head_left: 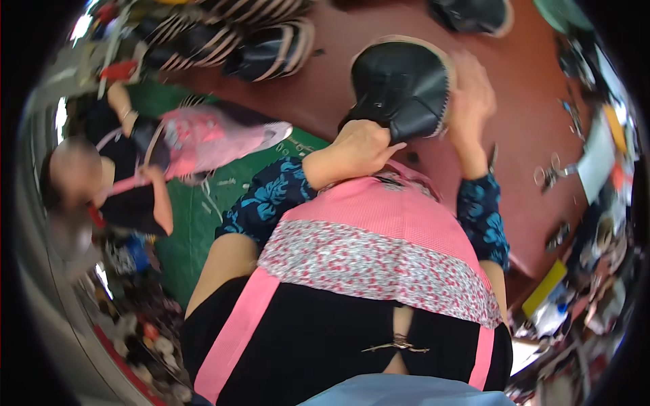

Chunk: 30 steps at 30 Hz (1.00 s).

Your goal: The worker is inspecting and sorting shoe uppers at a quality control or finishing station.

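The black shoe upper sits upright between both hands, left hand gripping its lower-left edge, right hand clasping its right side, equally near

Reddish-brown smooth floor covers the upper and right area. Dark green mat lies left of centre, small bits of debris scattered on it. Row of black shoe uppers with pale striped edges piled along the top. Metal scissors lie on the floor at right, near a flat yellow strip and mixed clutter at the right rim. Another seated person in a black top works at far left. Bright daylight at the upper-left rim.
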Each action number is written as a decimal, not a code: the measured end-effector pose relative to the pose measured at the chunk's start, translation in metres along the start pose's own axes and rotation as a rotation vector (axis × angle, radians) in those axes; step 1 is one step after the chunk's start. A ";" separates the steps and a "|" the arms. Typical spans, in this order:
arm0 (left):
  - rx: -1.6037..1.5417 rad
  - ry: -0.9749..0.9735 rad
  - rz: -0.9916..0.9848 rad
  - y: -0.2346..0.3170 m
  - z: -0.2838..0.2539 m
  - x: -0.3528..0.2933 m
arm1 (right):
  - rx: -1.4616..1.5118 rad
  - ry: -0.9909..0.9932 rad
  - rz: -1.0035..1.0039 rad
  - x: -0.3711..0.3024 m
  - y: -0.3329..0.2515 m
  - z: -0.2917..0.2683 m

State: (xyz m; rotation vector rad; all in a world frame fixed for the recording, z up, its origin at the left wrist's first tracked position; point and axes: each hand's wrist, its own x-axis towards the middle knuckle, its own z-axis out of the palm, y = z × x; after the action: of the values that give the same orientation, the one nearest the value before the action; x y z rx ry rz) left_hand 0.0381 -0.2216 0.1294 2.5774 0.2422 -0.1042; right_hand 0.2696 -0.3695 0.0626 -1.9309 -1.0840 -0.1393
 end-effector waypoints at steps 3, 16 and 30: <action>0.207 0.127 -0.001 -0.021 -0.028 -0.014 | -0.248 -0.021 0.473 -0.087 0.081 0.026; 0.597 -0.134 -0.188 -0.177 0.010 0.091 | -0.014 -0.212 0.702 -0.160 0.082 0.095; -1.472 -0.010 -0.240 -0.051 -0.038 0.100 | 1.304 -0.038 0.561 -0.044 -0.031 -0.090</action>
State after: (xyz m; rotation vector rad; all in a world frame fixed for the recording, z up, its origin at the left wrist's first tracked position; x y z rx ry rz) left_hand 0.1271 -0.1438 0.1237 1.0820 0.4131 -0.0050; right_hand 0.2476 -0.4573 0.1151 -0.9356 -0.3685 0.7423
